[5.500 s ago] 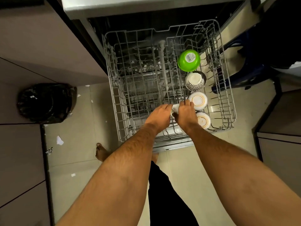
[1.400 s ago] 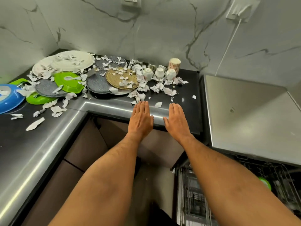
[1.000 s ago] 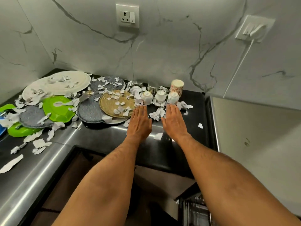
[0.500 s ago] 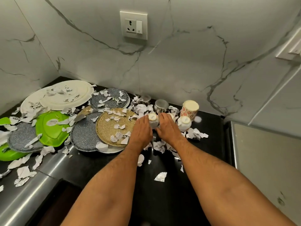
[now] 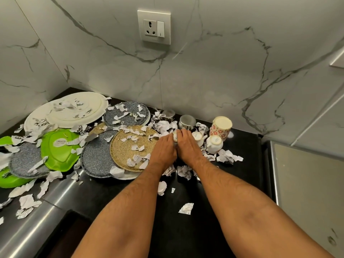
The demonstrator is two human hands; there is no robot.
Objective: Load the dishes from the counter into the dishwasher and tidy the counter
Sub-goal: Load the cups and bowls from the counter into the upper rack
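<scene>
My left hand (image 5: 163,149) and my right hand (image 5: 188,148) are pressed together around a small white cup (image 5: 175,136) standing upside down on the black counter (image 5: 186,229); only its base shows between the fingers. Two more upturned white cups (image 5: 197,137) (image 5: 214,144) stand just right of my hands. A red-flowered cup (image 5: 220,128) and two steel tumblers (image 5: 187,121) (image 5: 168,114) stand behind. Left of my hands lie a tan speckled plate (image 5: 130,149), grey speckled plates (image 5: 96,161) (image 5: 126,116), green plates (image 5: 59,149) and white plates (image 5: 74,110).
Torn paper scraps (image 5: 186,208) litter the counter and the plates. A marble wall with a socket (image 5: 154,27) rises behind. A steel edge strip (image 5: 28,233) runs along the counter's front left. A grey appliance top (image 5: 307,192) lies to the right.
From the dishwasher rack, I turned to the counter and both hands reached forward. In the last half second they closed in around the small white cup.
</scene>
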